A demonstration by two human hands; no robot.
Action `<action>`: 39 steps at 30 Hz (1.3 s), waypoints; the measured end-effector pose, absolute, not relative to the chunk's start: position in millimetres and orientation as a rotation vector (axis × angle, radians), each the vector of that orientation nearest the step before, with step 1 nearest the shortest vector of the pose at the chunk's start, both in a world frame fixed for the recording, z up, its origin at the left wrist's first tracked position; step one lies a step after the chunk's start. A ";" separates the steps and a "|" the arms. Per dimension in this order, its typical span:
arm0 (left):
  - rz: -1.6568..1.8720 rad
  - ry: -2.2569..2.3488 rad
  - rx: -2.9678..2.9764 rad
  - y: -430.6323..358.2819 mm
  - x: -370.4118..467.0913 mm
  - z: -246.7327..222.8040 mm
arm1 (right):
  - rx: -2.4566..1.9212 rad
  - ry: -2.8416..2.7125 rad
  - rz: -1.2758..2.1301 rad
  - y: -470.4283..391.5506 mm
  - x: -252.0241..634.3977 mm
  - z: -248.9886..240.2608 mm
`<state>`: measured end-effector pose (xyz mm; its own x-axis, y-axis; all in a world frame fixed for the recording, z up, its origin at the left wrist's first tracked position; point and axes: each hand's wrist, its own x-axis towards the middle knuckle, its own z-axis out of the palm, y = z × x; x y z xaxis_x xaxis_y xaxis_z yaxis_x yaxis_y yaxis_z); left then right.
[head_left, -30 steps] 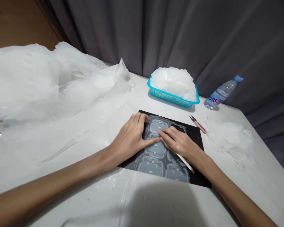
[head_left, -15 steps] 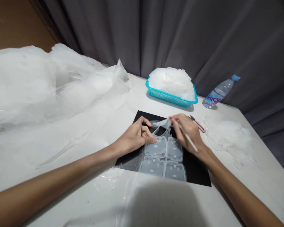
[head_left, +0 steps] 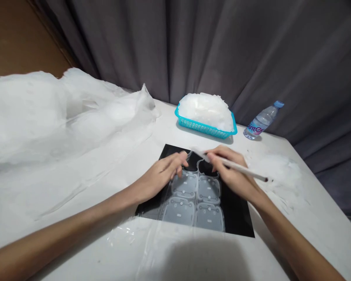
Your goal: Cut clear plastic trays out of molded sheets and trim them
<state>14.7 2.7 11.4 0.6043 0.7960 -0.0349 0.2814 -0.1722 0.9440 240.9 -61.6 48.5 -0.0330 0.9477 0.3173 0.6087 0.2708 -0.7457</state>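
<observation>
Hands: two, both over one black mat (head_left: 238, 214) lying on the white desk (head_left: 125, 253). Left hand (head_left: 170, 168) palm down over the mat's upper left, fingers bent; cannot tell whether it pinches any film. Right hand (head_left: 233, 169) closed on one slim white stick (head_left: 245, 170), which slants from the fingertips down and right, past the back of the hand, to a dark end. One pale translucent piece (head_left: 199, 153) at the right fingertips, blurred; how it is held is unclear.

On the mat: one clear film sheet (head_left: 197, 195), with four grey-looking rounded panels (head_left: 209, 216) in view, two rows of two. Above them, two openings (head_left: 208, 168) show black, side by side, the left one partly behind the left fingers.

Around: one turquoise basket (head_left: 203, 127) beyond the mat, heaped with white pieces (head_left: 204, 109), too many and too overlapped to count. One bottle (head_left: 261, 123) with a blue cap, right of the basket, tilted in this view. One large heap of clear film (head_left: 90, 117) over the desk's left side. One smaller heap of clear scraps (head_left: 283, 171) right of the right hand.

In the way: left hand and wrist hide part of the mat's left side. Right hand and wrist cover part of its right side, also the near edge of the scraps. Behind the desk, grey curtain (head_left: 128, 43); upper left, one brown panel (head_left: 17, 35).
</observation>
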 end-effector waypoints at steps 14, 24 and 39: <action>0.535 0.674 1.680 3.2 14.9 8.8 | -1.368 -1.935 0.473 -52.3 249.5 23.8; 0.464 0.722 2.079 1.6 11.7 6.7 | -1.375 -1.752 0.792 -51.8 219.8 20.0; 0.581 0.702 1.573 -12.1 16.3 7.9 | -1.607 -1.693 0.263 -23.4 260.3 0.8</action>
<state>16.3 -12.1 7.9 0.6873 0.7257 -0.0303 0.1056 -0.0586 0.9927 260.3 -23.4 0.8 0.0943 0.9189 0.3831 0.7597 0.1823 -0.6242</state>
